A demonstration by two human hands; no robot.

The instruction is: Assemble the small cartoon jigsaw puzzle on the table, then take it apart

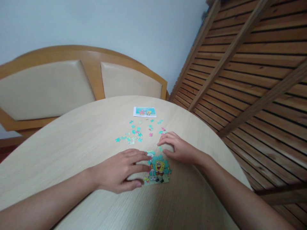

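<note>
Saw a pale wall [107, 25] behind and wooden slats [261, 64] at right, both running out of view. Made out a round table [79, 143], cut off at left, hiding the lower part of a padded backrest [43, 86]. Found the left hand [126, 169] reaching over the left part of the puzzle [159, 171], with fingers parted and grasping nothing visible; could not see the palm or the covered edge. Found the right hand [175, 145] curled at the puzzle's upper right, with thumb and forefinger apart around a greenish piece [160, 149]; could not tell whether pinched or merely lying there. Located the puzzle between the hands, on the near table. Noted a card [145, 111] farther off, with lettering too small to read. Saw loose pieces [140, 134] scattered between card and puzzle, turquoise, pink and pale, the palest nearly lost against the wood.
</note>
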